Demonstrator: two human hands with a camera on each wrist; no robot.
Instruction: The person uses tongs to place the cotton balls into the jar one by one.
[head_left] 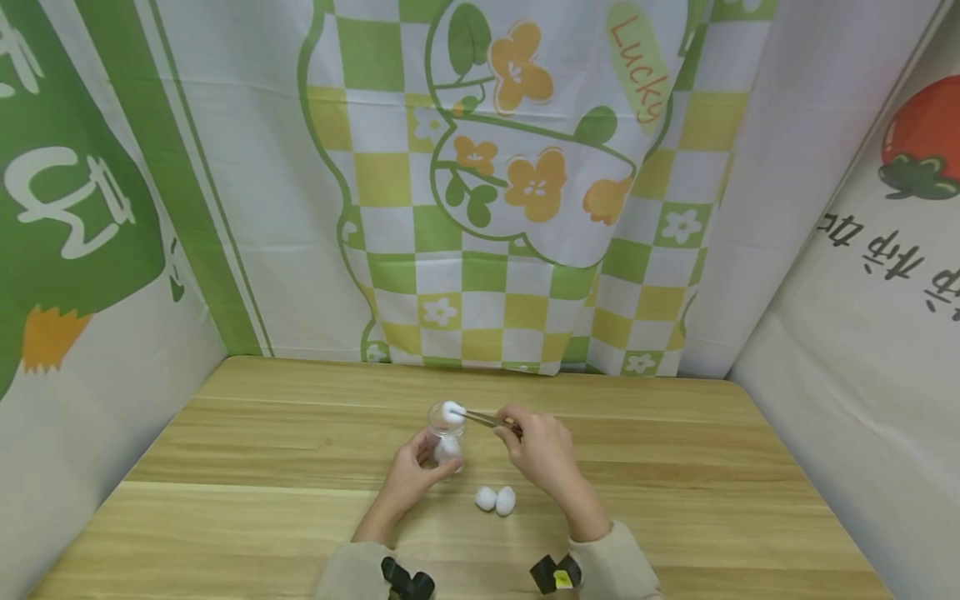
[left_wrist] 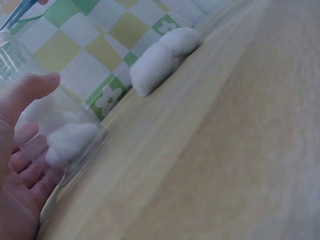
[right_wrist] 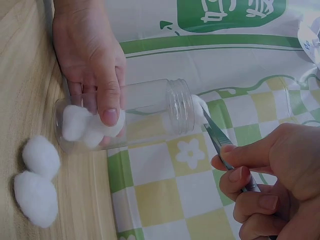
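Note:
A clear jar (right_wrist: 145,102) with a threaded, uncapped mouth stands on the table, several white cotton balls (right_wrist: 76,122) at its bottom. My left hand (head_left: 415,472) grips it low down, thumb on one side and fingers round the other. Metal tweezers (head_left: 480,417) are pinched in my right hand (head_left: 543,450). Their tips hold another cotton ball (head_left: 453,412) right at the jar's mouth; whether it touches the rim I cannot tell. Two loose cotton balls (head_left: 496,500) lie touching each other on the table, between my hands and nearer to me.
The wooden table (head_left: 285,433) spreads out on both sides of my hands. At its back edge hangs a checked green, yellow and white curtain (head_left: 480,283). Printed cloth walls (head_left: 862,367) close in the left and right sides.

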